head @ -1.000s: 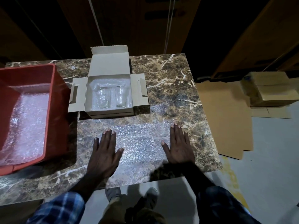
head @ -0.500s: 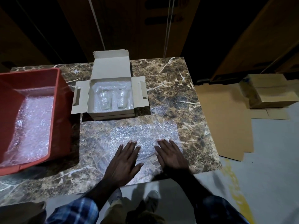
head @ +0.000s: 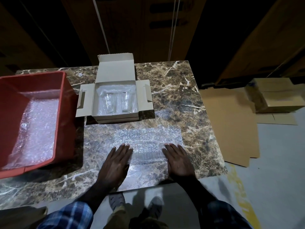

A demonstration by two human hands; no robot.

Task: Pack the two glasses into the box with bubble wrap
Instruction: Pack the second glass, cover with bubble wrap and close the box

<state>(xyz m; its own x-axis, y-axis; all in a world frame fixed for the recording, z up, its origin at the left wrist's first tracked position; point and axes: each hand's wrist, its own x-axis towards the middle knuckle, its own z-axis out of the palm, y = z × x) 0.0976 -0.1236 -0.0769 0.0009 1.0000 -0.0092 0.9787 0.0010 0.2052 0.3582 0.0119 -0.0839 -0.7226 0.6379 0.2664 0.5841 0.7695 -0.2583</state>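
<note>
An open cardboard box [head: 85, 103] stands at the back of the marble table, its lid and side flaps spread. Inside, on a bubble-wrap lining, lie two clear glasses side by side, the left glass [head: 109, 103] and the right glass [head: 126, 102]. In front of the box a sheet of bubble wrap [head: 146, 138] lies flat on the table. My left hand [head: 115, 164] presses flat on the sheet's near left part. On its near right part rests my right hand [head: 179, 160], also flat with straight fingers.
A red plastic bin [head: 9, 103] holding more bubble wrap [head: 36, 129] sits at the table's left. Flat cardboard sheets [head: 229, 126] and closed cartons [head: 277, 96] lie on the floor to the right. The table's near edge [head: 148, 185] runs just below my wrists.
My hands came together at the middle of the sheet and have now spread apart again, both still flat on the bubble wrap. The camera view shifted slightly.
</note>
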